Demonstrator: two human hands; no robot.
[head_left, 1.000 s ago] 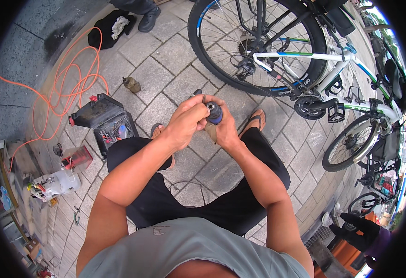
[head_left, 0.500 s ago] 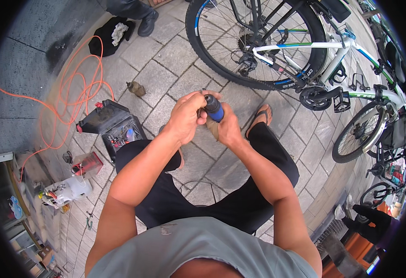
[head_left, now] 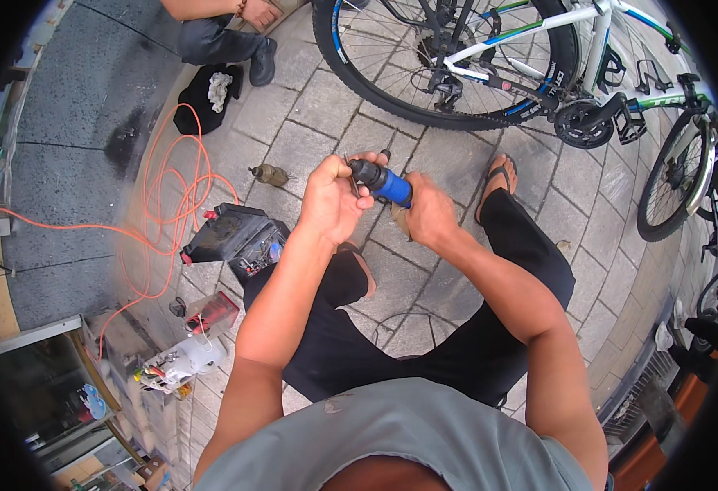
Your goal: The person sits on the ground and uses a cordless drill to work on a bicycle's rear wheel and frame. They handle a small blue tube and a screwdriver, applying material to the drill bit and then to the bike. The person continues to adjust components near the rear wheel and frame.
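Above my knees, in the head view, I hold a blue and black barrel-shaped power tool [head_left: 392, 186], tilted with its black nose toward the upper left. My right hand [head_left: 431, 211] is closed on its rear end. At the nose, the fingers of my left hand [head_left: 332, 196] pinch a thin dark piece, too small to make out. A tan part shows just below the tool, mostly hidden by my right hand.
A black toolbox [head_left: 226, 236] with loose small tools stands open by my left knee. Beyond it lie a small brownish bottle [head_left: 270, 174] and a coiled orange hose [head_left: 180, 184]. A white bicycle [head_left: 523, 33] lies ahead on the paving. A person's hand [head_left: 259, 13] shows at the upper left.
The view has shifted, so the scene sits farther right. The tool's nose has turned toward the left, and my left fingers have opened somewhat around it. The other person's hand has come into view.
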